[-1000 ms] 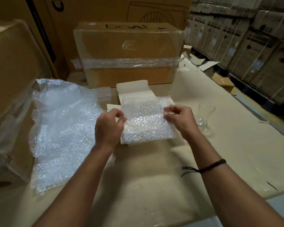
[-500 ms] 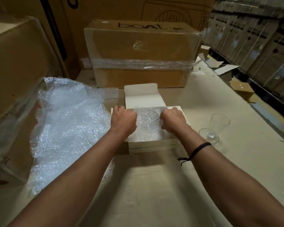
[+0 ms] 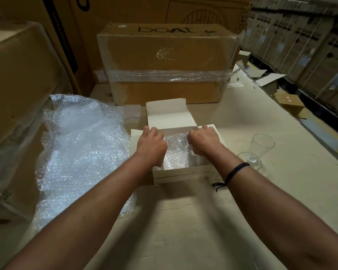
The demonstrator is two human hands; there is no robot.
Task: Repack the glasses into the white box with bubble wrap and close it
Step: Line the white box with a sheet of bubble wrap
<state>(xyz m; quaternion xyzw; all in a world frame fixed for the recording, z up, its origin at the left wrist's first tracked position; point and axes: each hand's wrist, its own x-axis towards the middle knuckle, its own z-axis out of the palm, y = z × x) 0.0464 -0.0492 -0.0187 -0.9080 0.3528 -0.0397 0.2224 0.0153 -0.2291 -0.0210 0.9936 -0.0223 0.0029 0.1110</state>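
— What had you hold of?
— My left hand (image 3: 151,145) and right hand (image 3: 203,142), fingers curled, gripped the clear bubble-wrap sheet (image 3: 176,152) inside the white cardboard box (image 3: 181,173).
— Beside it?
— Two clear glasses (image 3: 262,146) sat at three o'clock.

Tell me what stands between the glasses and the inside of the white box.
Only the person's own hands: the left hand and right hand hold bubble wrap down inside the white box. Its lid is open; the glasses stand at its right.
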